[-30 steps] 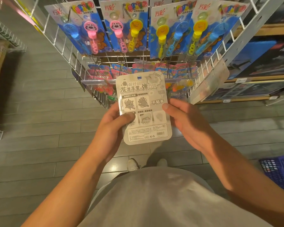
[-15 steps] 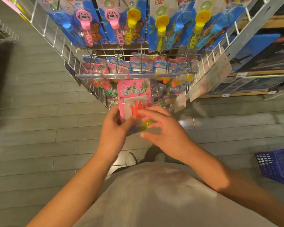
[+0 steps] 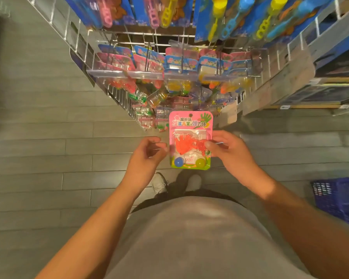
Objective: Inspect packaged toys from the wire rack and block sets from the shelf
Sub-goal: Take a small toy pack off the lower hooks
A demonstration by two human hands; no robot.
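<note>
Toy pack pinched at right edge by right hand, left hand fingers loosely curled, just beside

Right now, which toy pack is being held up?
Below the wire rack, in front of the hanging packs, the right hand pinches one pink toy pack. Unlike its neighbours, it is off the hooks, showing an orange sticky hand and two balls.
</note>
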